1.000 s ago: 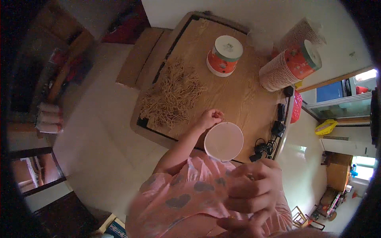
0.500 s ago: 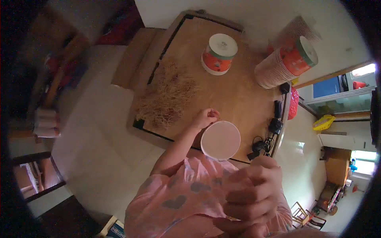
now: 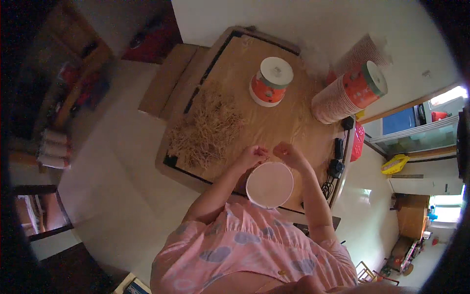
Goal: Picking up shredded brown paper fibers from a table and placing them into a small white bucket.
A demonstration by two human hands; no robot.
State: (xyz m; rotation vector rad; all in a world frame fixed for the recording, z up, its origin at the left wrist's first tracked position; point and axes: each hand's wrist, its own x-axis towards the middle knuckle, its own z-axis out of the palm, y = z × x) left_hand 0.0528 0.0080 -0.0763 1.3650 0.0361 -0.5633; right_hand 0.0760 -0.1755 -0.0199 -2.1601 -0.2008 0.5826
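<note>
A round paper tub (image 3: 270, 185) with a pale top and white rim stands at the table's near edge, close against my body. Just beyond its rim, my left hand (image 3: 255, 155) has its fingers curled together in a pinch. My right hand (image 3: 289, 155) faces it from the other side, fingertips also closed together, a small gap between the two hands. Whatever is between the fingers is too small to make out. Left of the hands lies a loose heap of thin tan strands (image 3: 210, 128), like straw or twine pieces.
A red and white tub (image 3: 269, 88) sits upside down farther back on the wooden table (image 3: 281, 127). Nested tubs (image 3: 338, 100) lean in a tall stack at the right rear. Black adapters and cables (image 3: 335, 169) line the right edge, beside a red basket (image 3: 358, 141).
My right hand has come from close in front of the camera down to the tub's far rim, beside the left. The left hand stays near the rim. The view has tilted slightly.
</note>
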